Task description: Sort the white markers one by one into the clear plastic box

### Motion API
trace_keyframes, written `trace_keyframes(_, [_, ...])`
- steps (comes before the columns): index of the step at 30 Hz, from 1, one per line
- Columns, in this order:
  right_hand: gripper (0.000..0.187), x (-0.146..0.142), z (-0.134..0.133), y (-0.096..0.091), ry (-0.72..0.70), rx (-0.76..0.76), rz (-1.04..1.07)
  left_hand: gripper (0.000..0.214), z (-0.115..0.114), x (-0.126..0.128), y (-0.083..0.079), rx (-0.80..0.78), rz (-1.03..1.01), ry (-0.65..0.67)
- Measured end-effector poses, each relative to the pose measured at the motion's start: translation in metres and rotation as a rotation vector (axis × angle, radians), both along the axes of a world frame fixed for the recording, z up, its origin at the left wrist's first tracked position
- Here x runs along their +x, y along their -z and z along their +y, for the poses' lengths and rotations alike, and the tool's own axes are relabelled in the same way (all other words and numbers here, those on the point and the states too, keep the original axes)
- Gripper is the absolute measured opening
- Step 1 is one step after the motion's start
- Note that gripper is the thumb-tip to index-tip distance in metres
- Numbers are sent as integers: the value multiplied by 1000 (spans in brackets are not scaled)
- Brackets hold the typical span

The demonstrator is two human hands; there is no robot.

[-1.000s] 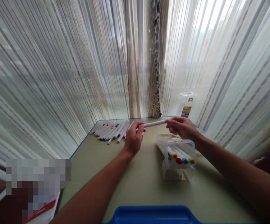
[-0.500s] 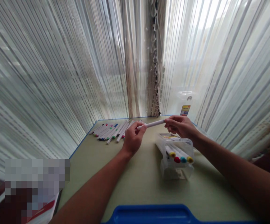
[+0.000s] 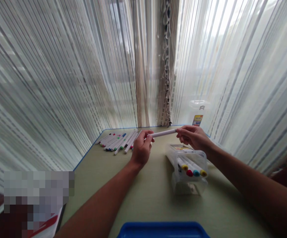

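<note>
A white marker [image 3: 164, 133] is stretched between both hands above the table, almost level. My left hand [image 3: 142, 147] is closed around its left end, and the fingers hide that tip. At the other end, my right hand [image 3: 194, 136] pinches the marker between thumb and fingertips. Below my right hand stands a clear plastic box [image 3: 190, 152], its near end open. Inside it lie several white markers with yellow, red and blue ends [image 3: 196, 173]. Left of my left hand, a pile of loose white markers [image 3: 118, 142] with coloured ends is spread on the table.
The pale green table [image 3: 98, 185] has a blue rim and a blue tray [image 3: 163, 229] at its near edge. A clear case with a yellow label [image 3: 197, 119] stands at the back right. Striped sheer curtains [image 3: 103, 66] hang behind. A blurred-out patch covers the lower left.
Both hands still hold the marker, and its left end sits slightly differently in my left hand. The whole view has shifted a little, with the table lower in the picture.
</note>
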State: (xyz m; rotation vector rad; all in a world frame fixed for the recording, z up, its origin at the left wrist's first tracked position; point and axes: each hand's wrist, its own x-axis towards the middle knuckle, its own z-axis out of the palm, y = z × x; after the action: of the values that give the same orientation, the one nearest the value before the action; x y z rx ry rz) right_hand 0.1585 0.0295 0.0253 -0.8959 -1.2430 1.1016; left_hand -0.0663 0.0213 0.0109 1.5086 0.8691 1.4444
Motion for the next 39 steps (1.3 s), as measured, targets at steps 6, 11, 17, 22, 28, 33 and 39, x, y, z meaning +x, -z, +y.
trace_keyframes(6, [32,-1,-1,-2,8,-21,18,26,-2,1,-2,-4,-25,-9])
trace_keyframes(11, [33,-2,-2,-4,11,-23,23,26,-2,0,-2,1,-23,-22])
trace_keyframes(17, [31,-1,-3,-4,-27,-14,30,26,1,0,-1,26,-10,-47])
trace_keyframes(22, [31,-1,-4,-5,-20,-12,30,23,1,0,-2,23,3,-56])
trace_keyframes(28, [32,0,-3,-5,-31,-3,37,21,2,-1,-2,32,-1,-63])
trace_keyframes(33, [31,0,-3,-5,-44,0,49,21,2,-1,-2,28,-6,-66])
trace_keyframes(39, [31,-1,-2,-4,-29,-4,61,21,3,0,-2,45,6,-67])
